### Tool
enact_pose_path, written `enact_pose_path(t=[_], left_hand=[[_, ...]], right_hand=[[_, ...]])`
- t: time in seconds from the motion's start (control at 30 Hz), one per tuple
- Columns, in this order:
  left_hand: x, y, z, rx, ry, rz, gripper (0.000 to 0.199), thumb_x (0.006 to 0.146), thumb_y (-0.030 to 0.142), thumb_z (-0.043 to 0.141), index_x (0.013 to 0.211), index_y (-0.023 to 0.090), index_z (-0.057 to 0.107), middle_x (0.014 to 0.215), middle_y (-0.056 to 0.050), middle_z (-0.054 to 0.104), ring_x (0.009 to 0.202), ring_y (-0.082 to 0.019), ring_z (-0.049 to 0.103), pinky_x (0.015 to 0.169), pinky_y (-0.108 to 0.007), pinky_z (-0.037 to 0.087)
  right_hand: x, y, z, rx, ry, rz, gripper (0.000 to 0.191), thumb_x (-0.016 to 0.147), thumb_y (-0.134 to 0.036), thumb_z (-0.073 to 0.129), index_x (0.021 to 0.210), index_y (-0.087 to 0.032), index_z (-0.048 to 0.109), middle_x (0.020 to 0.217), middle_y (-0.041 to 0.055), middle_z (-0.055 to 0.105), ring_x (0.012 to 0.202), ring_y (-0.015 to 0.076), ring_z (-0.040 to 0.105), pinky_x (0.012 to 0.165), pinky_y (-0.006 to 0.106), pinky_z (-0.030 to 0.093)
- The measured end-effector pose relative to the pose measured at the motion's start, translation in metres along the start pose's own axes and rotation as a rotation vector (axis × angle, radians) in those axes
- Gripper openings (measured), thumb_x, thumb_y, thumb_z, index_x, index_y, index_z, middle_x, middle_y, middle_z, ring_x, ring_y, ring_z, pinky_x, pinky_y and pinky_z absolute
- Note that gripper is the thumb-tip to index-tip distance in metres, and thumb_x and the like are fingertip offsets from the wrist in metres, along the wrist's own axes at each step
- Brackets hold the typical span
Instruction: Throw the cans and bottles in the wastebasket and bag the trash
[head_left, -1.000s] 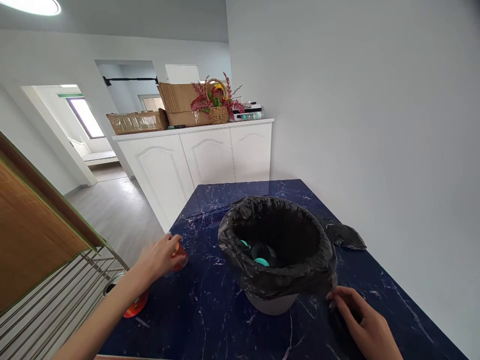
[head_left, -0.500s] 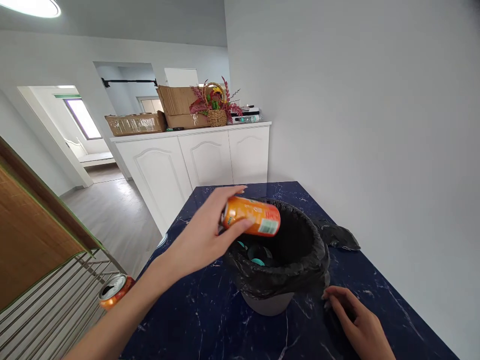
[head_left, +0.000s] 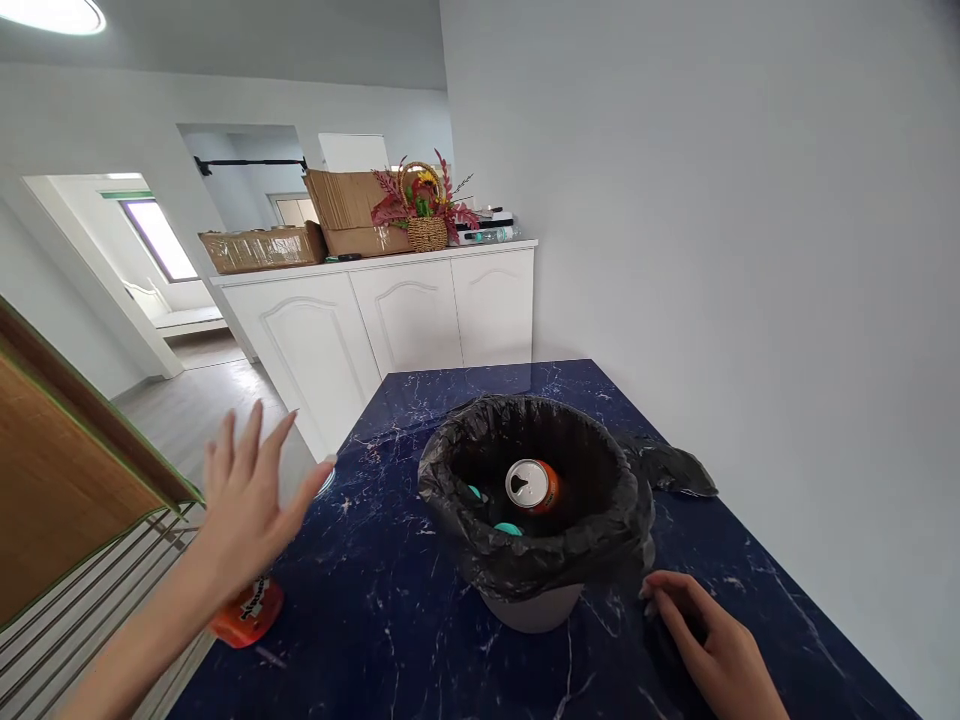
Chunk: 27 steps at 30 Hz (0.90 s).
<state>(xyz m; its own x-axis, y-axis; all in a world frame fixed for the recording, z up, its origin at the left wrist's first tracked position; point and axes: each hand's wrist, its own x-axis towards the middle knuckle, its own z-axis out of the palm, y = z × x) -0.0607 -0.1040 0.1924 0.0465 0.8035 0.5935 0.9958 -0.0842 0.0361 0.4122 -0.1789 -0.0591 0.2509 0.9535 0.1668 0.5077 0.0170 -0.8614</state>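
Note:
My left hand is in the air at the left, fingers spread, holding nothing. Below and partly behind its wrist stands an orange-red drink can near the table's left edge. A grey trash bin lined with a black trash bag stands mid-table. Inside it rests an orange drink can, its opened top facing me, near some teal-topped items mostly hidden in the dark. My right hand lies on the table right of the bin, fingers curled and pinched together; anything between them is hidden.
The dark blue marbled table meets the wall at right. A loose black plastic piece lies behind the bin. A metal rack stands at left. Beyond are a white cabinet, cardboard boxes and a flower basket.
My left hand has let go of the orange can, which now sits in the bin. That hand has swung left toward the other can and spread its fingers. My right hand has stayed put.

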Motion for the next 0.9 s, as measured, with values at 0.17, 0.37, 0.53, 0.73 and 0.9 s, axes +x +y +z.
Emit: enact_pose_path(t=[0.17, 0.37, 0.53, 0.73, 0.9], left_hand=[[-0.037, -0.078, 0.017, 0.271, -0.081, -0.067, 0.076, 0.096, 0.071, 0.051, 0.155, 0.024, 0.048, 0.174, -0.021, 0.037, 0.165, -0.052, 0.014, 0.124, -0.079, 0.017], [-0.082, -0.120, 0.036, -0.025, -0.356, -0.186, 0.056, 0.085, 0.071, 0.056, 0.130, 0.040, 0.067, 0.116, -0.004, 0.082, 0.117, -0.043, 0.074, 0.099, -0.056, 0.057], [-0.086, -0.108, 0.040, -0.045, -0.387, -0.240, 0.052, 0.087, 0.075, 0.055, 0.114, 0.032, 0.065, 0.102, -0.005, 0.081, 0.090, -0.039, 0.079, 0.078, -0.046, 0.058], [-0.058, -0.059, 0.008, -0.136, -0.271, -0.296, 0.059, 0.095, 0.071, 0.050, 0.131, 0.026, 0.058, 0.103, -0.008, 0.080, 0.086, -0.035, 0.077, 0.079, -0.042, 0.056], [-0.021, 0.013, -0.046, -0.510, 0.061, -0.200, 0.055, 0.095, 0.062, 0.062, 0.139, 0.032, 0.048, 0.133, -0.006, 0.067, 0.074, -0.021, 0.072, 0.073, -0.037, 0.060]], right_hand=[[0.001, 0.001, 0.000, 0.002, -0.009, -0.003, 0.045, 0.099, -0.066, 0.052, 0.106, -0.028, 0.074, 0.100, 0.0079, 0.081, 0.082, 0.0226, 0.080, 0.066, 0.025, 0.060], [0.000, 0.003, 0.001, -0.009, -0.009, -0.005, 0.044, 0.100, -0.065, 0.053, 0.107, -0.028, 0.074, 0.101, 0.0076, 0.082, 0.083, 0.0224, 0.080, 0.068, 0.025, 0.060], [0.000, 0.005, 0.001, -0.031, 0.009, -0.015, 0.043, 0.099, -0.065, 0.053, 0.106, -0.027, 0.074, 0.100, 0.0071, 0.082, 0.086, 0.0229, 0.081, 0.070, 0.025, 0.061], [0.002, 0.001, 0.000, 0.003, -0.024, 0.031, 0.048, 0.098, -0.068, 0.051, 0.107, -0.027, 0.074, 0.103, 0.0093, 0.081, 0.082, 0.0238, 0.080, 0.066, 0.026, 0.061], [0.001, 0.000, 0.000, 0.014, -0.019, 0.024, 0.045, 0.097, -0.067, 0.053, 0.105, -0.028, 0.075, 0.101, 0.0088, 0.081, 0.081, 0.0246, 0.080, 0.066, 0.027, 0.061]])
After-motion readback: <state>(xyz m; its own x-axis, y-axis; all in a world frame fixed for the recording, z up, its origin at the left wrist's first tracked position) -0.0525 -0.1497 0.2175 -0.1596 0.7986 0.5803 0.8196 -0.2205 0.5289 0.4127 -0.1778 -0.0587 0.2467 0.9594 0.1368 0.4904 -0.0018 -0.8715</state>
